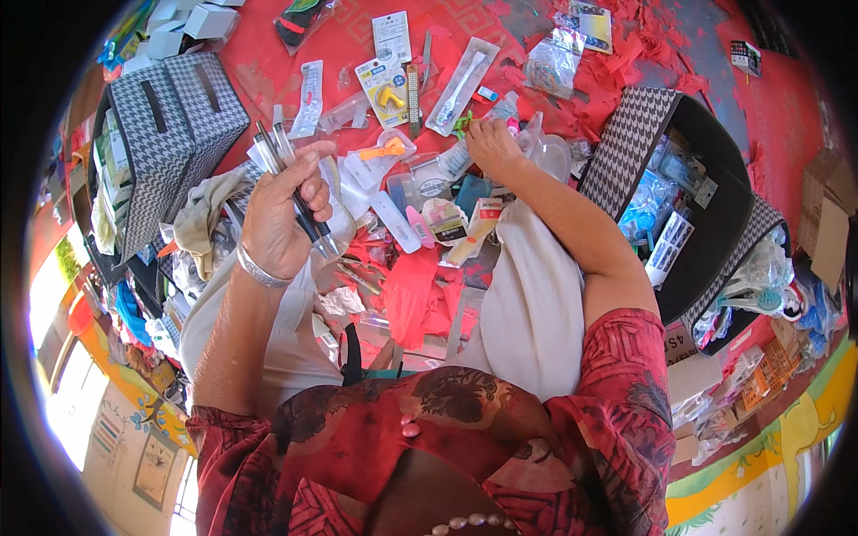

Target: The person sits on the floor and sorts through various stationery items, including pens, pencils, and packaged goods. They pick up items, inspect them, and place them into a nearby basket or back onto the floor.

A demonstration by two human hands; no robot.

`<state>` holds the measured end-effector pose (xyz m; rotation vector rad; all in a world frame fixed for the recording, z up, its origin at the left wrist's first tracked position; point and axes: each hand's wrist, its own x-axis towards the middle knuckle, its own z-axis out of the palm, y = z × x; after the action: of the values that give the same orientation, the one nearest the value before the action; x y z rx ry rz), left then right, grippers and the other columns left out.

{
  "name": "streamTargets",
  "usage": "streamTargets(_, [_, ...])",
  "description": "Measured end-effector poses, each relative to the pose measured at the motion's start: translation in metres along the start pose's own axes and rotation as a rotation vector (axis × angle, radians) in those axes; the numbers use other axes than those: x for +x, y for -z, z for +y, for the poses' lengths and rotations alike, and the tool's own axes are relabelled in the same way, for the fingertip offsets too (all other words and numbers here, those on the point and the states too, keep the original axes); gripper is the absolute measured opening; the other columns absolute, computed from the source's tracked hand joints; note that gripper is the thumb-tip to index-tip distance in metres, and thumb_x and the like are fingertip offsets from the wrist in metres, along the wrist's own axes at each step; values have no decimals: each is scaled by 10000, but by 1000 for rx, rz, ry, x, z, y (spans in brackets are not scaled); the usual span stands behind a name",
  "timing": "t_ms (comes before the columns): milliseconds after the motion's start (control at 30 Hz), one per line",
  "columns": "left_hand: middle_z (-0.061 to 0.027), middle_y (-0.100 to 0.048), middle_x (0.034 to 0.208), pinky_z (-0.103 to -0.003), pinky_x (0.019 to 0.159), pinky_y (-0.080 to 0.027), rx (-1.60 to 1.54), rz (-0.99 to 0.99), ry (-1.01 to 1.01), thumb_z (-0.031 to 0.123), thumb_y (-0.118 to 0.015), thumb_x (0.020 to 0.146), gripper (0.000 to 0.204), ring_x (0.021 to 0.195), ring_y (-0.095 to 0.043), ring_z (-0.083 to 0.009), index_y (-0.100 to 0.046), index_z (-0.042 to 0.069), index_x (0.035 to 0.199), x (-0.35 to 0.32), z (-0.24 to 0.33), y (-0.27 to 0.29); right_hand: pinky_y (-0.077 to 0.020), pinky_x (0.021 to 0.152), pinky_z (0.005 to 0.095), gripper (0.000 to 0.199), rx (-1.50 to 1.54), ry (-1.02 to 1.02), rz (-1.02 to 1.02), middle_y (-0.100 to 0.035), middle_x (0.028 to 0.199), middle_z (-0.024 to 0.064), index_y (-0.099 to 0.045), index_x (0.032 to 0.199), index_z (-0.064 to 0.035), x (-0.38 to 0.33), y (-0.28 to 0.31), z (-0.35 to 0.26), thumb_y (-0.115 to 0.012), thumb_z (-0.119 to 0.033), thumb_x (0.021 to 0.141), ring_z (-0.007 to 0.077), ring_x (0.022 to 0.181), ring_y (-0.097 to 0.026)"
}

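Observation:
My left hand point(288, 210) is wrapped round a bunch of pens point(268, 150), dark and clear-barrelled, held up over my left knee. My right hand point(494, 150) reaches into the pile, its fingers bent down and pressed together beside a small green item point(462, 124). What its fingertips hold is hidden under the hand. Close to that hand lie a clear bottle point(454, 161) and a packaged white toothbrush point(463, 85). Nearer me are a white oblong case point(394, 221), a pink piece point(419, 227) and a round-topped card pack point(444, 221).
Houndstooth storage boxes stand on both sides, a closed-sided one point(183, 116) at left and an open one point(626, 152) with blue packets at right. A yellow-item card pack point(386, 94) and red paper scraps point(413, 290) lie about. Cardboard point(822, 228) is at far right.

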<state>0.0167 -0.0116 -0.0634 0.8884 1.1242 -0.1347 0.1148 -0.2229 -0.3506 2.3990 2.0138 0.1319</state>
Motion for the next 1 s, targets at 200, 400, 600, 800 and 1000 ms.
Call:
streamTargets(200, [35, -386, 595, -200, 498, -339, 3, -51, 16, 169, -473, 874, 257, 543, -387, -65, -527, -24, 1034, 3, 1, 3, -446, 514, 319, 101, 108, 145, -180, -594, 673, 75, -624, 639, -102, 14, -16, 30, -548, -158, 674, 178, 606, -594])
streamTargets(400, [-29, -510, 850, -321, 748, -427, -157, -147, 169, 200, -440, 891, 326, 831, -492, -150, -459, 6, 1153, 11, -7, 9, -480, 601, 392, 144, 287, -310, -3, -622, 736, 115, -618, 736, -51, 30, 21, 88, -508, -143, 726, 272, 680, -606])
streamTargets(600, [-88, -433, 1259, -414, 933, -382, -226, -416, 23, 185, -550, 828, 538, 1158, -418, -221, -325, 78, 1304, 13, -5, 8, -458, 677, 436, 223, 1225, -731, -144, -626, 793, 159, -607, 805, -11, 59, 26, 110, -473, -171, 726, 351, 774, -591])
streamTargets(800, [-57, -318, 1371, -388, 983, -306, -177, -540, -48, 167, -595, 790, 664, 1258, -299, -216, -247, 115, 1353, 11, -2, 0, -431, 700, 454, 296, 824, -829, 27, -615, 857, 192, -635, 897, -23, 79, 40, 86, -495, -261, 789, 378, 808, -571])
streamTargets(1000, [-73, -333, 1360, -366, 1019, -260, -172, -395, -94, 185, -540, 832, 556, 1262, -296, -200, -301, 85, 1325, 16, -9, 4, -439, 704, 282, 392, 2171, -283, -344, -626, 864, 57, -634, 936, -31, 88, 160, 16, -489, -382, 835, 143, 824, -569])
